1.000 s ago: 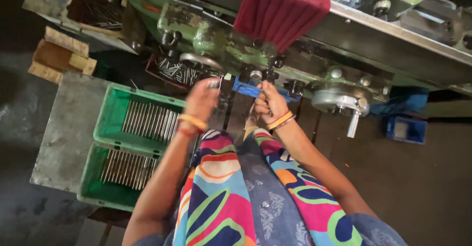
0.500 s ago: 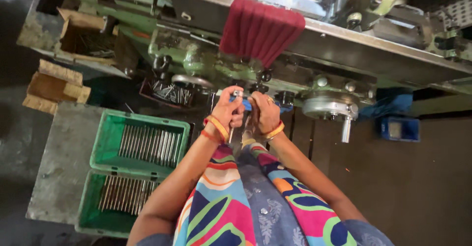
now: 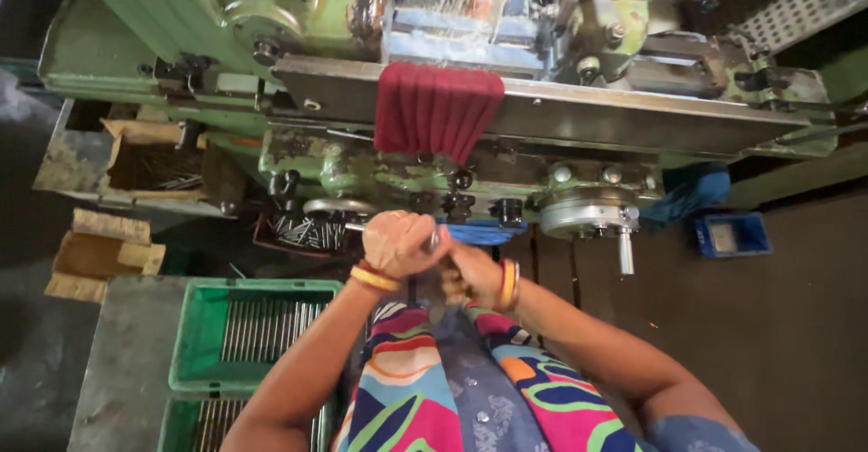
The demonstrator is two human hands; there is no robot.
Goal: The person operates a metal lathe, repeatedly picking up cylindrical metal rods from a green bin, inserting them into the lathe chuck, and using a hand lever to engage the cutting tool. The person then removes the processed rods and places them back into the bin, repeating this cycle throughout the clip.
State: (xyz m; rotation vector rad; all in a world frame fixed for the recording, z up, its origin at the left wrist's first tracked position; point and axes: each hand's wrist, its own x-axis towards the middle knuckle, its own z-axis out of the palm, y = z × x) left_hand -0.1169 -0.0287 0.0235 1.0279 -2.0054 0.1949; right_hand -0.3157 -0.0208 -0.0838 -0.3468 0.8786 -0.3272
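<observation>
Nearest you, green crates hold metal rods. Your left hand is fisted around a metal rod lying left-right, tip pointing left. Your right hand curls beside it; grip unclear. Beyond stands the green lathe, red cloth draped.

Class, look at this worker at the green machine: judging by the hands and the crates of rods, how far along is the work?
Done: the green crate already holds a row of metal rods. In hand: the left hand is closed around a thin metal piece by the machine's front; the right hand is fisted just beside it. Left: loose rods remain in the tray under the machine. How many cannot be told.
</observation>
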